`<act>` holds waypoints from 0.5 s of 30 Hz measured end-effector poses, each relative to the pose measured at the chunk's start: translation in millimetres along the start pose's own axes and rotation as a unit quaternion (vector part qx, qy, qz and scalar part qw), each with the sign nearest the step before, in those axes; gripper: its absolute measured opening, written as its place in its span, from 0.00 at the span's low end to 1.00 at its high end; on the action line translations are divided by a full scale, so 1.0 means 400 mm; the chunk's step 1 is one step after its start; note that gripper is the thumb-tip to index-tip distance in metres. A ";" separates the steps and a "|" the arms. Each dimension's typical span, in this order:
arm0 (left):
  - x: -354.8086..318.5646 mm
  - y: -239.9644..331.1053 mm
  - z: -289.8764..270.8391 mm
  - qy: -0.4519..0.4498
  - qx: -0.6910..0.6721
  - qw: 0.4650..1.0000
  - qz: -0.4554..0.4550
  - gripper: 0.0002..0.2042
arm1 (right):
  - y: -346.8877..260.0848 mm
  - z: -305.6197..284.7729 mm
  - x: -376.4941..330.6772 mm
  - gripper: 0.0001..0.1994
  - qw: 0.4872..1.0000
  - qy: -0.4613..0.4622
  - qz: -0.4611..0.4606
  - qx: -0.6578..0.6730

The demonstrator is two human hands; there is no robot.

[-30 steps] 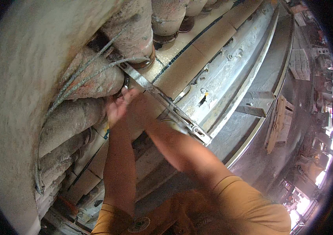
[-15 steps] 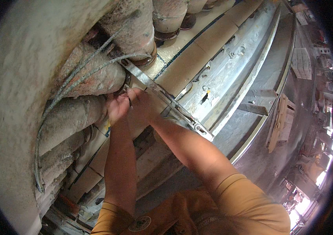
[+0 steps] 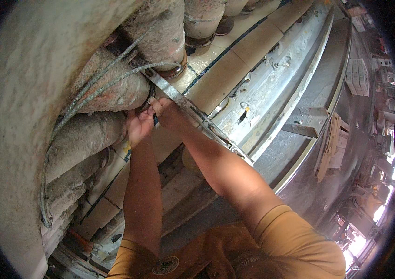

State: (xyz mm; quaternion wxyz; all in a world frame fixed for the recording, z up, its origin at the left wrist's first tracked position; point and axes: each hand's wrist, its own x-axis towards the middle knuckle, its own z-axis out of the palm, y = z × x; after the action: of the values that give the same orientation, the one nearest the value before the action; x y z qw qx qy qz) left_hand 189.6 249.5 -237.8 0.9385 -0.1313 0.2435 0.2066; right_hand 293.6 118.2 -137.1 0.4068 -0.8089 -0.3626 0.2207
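My left hand [image 3: 140, 126] is at the lower end of a dusty grey cylinder [image 3: 120, 88], palm partly turned up, fingers curled in toward the dark rim at its base. Close beside it, my right hand [image 3: 168, 114] has thumb and fingers pinched together at that same rim. Whatever the fingertips hold is too small and hidden to make out. A flat metal bar [image 3: 172, 90] runs diagonally just past my right hand, from the cylinder bases down to my right forearm. Both hands are above the tan tiled ledge [image 3: 211, 95].
More dusty cylinders [image 3: 83, 139] stand in a row on both sides. A braided cable [image 3: 99, 88] loops over them. On the left rises a pale curved wall [image 3: 11, 121]. To the right are a worn metal channel [image 3: 253, 100], a steel bracket [image 3: 299, 129] and wooden boards [image 3: 330, 146].
My right hand has shifted slightly up and turned at the rim, its forearm covering more of the bar's lower end. The left hand stays nearly in place.
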 end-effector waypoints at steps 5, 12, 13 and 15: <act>-0.050 0.047 -0.046 -0.006 0.093 0.995 0.033 0.17 | -0.148 -0.005 -0.054 0.17 0.997 -0.029 0.069 0.008; 0.011 0.010 -0.099 0.071 0.198 0.977 0.022 0.14 | -0.098 0.101 -0.051 0.16 0.967 0.126 0.103 0.193; 0.025 0.028 -0.105 0.088 0.185 0.979 -0.005 0.14 | -0.105 0.099 -0.060 0.16 0.983 0.139 0.055 0.107; 0.029 0.064 -0.122 0.113 0.146 0.982 -0.032 0.14 | -0.118 0.092 -0.077 0.15 0.991 0.125 0.029 0.028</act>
State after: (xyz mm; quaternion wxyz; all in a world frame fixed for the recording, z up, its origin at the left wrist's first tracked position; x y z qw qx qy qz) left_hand 167.7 258.8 -288.8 0.9203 -0.0225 0.3708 0.1223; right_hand 230.6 132.3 -117.5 0.4644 -0.8288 -0.2791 0.1400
